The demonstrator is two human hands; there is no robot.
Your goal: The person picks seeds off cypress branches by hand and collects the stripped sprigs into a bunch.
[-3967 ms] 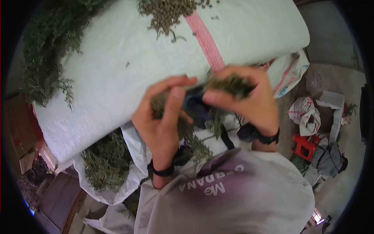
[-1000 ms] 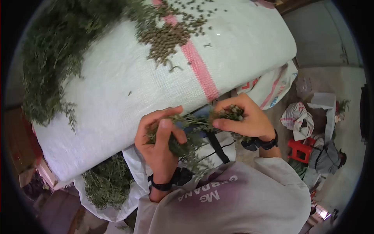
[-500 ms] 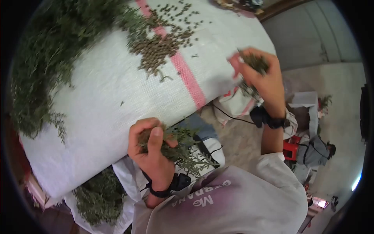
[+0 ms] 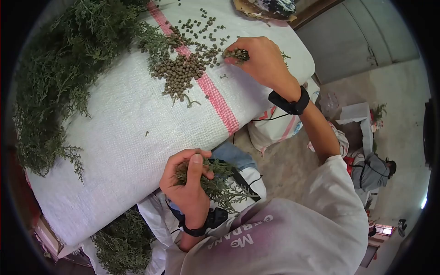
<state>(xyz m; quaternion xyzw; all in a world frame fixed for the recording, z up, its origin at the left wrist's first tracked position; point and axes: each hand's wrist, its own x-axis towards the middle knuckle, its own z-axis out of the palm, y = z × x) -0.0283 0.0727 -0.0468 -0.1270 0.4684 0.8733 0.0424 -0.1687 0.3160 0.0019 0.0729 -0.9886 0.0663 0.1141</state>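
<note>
My left hand (image 4: 187,183) is closed around a green conifer sprig (image 4: 220,185) near the front edge of the white woven sack (image 4: 114,137). Over the sack, my right hand (image 4: 256,59) holds a small bunch of seed cones (image 4: 237,55) between its fingers, just right of a pile of small round brown cones (image 4: 176,73). That pile lies across the sack's pink stripe (image 4: 217,103), with loose ones scattered behind it. A large heap of green branches (image 4: 68,64) covers the sack's left side.
Below the sack, a white bag (image 4: 158,220) stands beside more green sprigs (image 4: 123,240). Another printed sack (image 4: 275,130) is on the floor at right. Farther right are a white box (image 4: 357,112), a red stool and a grey bundle (image 4: 372,173). A dark-and-white object (image 4: 266,8) sits at the back.
My right hand has moved from beside my left hand up and over the sack to the cone pile, carrying the bunch. My left hand still grips the sprig. The view has shifted.
</note>
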